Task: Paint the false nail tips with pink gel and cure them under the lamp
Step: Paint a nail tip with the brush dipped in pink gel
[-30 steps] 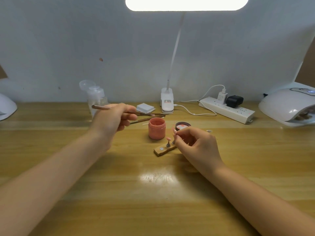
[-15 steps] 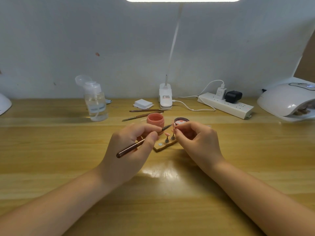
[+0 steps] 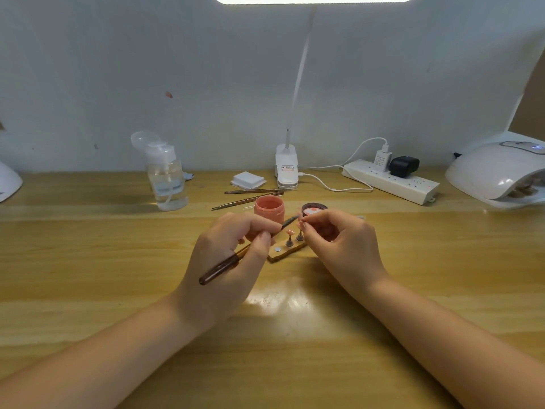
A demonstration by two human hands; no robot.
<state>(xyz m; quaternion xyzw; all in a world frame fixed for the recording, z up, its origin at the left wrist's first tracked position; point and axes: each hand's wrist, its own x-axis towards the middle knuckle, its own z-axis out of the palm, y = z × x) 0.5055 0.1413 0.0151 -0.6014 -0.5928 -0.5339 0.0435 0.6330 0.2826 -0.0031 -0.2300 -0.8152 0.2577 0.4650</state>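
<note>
brush tip to held nail tip: approach from the left

landmark: wooden holder strip (image 3: 287,252), lying on the table (image 3: 88,261) between both hands.

- left hand (image 3: 227,261): fingers curled round the brush (image 3: 224,265), pen-style. long axis of brush running from lower left, near the wrist, up and right across the left end of the strip; bristle end just above the strip.
- right hand (image 3: 342,246): thumb and forefinger pinched together at the right end of the strip, apparently clamped on a nail tip; the tip itself too small to confirm.
- relation for the coming move: pinch point lying just right of the bristle end, near but apart. judged step: short rightward stroke along the brush axis to lay gel on the held tip.
- 2 stands upright on the strip, 1 carrying a pink nail tip (image 3: 290,232), directly below the bristle path; risk of a smear or knock.
- pink jar (image 3: 269,208) just behind the strip; open lid (image 3: 314,208) behind the right fingers.
- curing lamp (image 3: 498,172) far right of the strip, open table between.
- spare tools (image 3: 250,196) behind the jar, apart from the work.
</note>
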